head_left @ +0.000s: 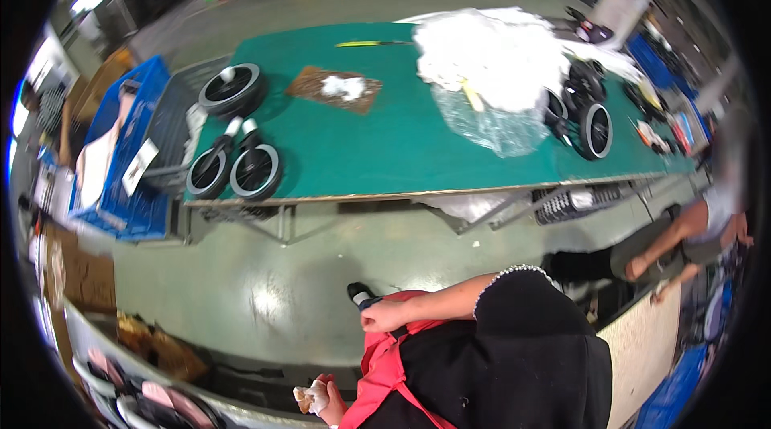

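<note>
My right hand (384, 316) is in front of my body at the upper edge of the red apron (377, 357). Its fingers are curled in, and whatever they may hold is hidden. Lower down, near the bottom edge, my left hand (329, 406) is closed around a small crumpled white and tan piece (311, 397); its exact kind is unclear. Beyond my hands stands a green-topped table (353, 156). Grey-rimmed black wheels (257, 172) lie at its left end. A brown sheet with white bits (333, 90) lies near them.
White sheeting (490, 55) and clear plastic film (494, 128) are heaped on the table, beside more wheels (594, 132). Blue crates (120, 156) stand at the left. A person (675, 236) is at the right, near a pale board (642, 349). Pink and grey parts (173, 405) lie lower left.
</note>
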Demonstrator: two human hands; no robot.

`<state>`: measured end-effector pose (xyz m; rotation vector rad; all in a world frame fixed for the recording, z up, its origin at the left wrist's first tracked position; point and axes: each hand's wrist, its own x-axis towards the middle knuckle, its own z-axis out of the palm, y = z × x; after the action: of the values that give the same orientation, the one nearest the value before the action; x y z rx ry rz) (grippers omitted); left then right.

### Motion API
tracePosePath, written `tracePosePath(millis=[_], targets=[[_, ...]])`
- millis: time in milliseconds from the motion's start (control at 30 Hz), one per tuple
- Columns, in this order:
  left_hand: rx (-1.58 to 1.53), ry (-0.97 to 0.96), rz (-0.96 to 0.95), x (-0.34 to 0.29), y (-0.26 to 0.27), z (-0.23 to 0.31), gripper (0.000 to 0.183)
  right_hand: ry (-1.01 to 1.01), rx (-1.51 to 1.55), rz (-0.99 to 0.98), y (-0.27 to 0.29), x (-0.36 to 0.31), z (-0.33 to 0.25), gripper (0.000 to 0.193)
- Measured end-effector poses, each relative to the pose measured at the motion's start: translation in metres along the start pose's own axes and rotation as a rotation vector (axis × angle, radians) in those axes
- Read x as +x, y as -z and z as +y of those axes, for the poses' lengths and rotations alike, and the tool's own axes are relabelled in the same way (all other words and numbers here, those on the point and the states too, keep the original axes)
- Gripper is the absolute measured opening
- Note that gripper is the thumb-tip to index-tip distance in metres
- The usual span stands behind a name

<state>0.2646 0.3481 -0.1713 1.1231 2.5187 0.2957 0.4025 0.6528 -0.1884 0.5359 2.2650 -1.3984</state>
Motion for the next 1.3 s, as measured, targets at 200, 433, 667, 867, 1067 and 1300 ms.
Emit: tracePosePath(millis=[200, 433, 667, 867, 1067, 1300], targets=[[-0.94, -0.026, -0.087, 0.077, -0.007, 0.095, 0.019, 0.037, 0.358, 0.336, 0.027, -0.069, 0.07, 0.035], [-0.493, -0.204, -0.081, 0.153, -0.015, 0.181, 0.018, -0.149, 0.22, 1.693, 0.226, -0.203, 0.225, 0.023], [-0.167, -0.608, -0.126, 0.253, -0.021, 0.406, 0.027, -1.021, -0.386, 1.76, 0.369, -0.366, 0.423, 0.066], [-0.035, -0.938, -0.013, 0.316, -0.001, 0.546, 0.027, -1.063, -0.207, 1.383, 0.412, -0.39, 0.441, 0.088], [-0.222, -0.771, -0.45, 0.335, 0.004, 0.601, 0.029, -0.405, 0.519, 2.097, 0.362, -0.397, 0.447, 0.068], [-1.033, -0.696, -1.044, 0.348, -0.002, 0.656, 0.066, 0.627, 1.374, 1.439, 0.336, -0.341, 0.282, 0.074]])
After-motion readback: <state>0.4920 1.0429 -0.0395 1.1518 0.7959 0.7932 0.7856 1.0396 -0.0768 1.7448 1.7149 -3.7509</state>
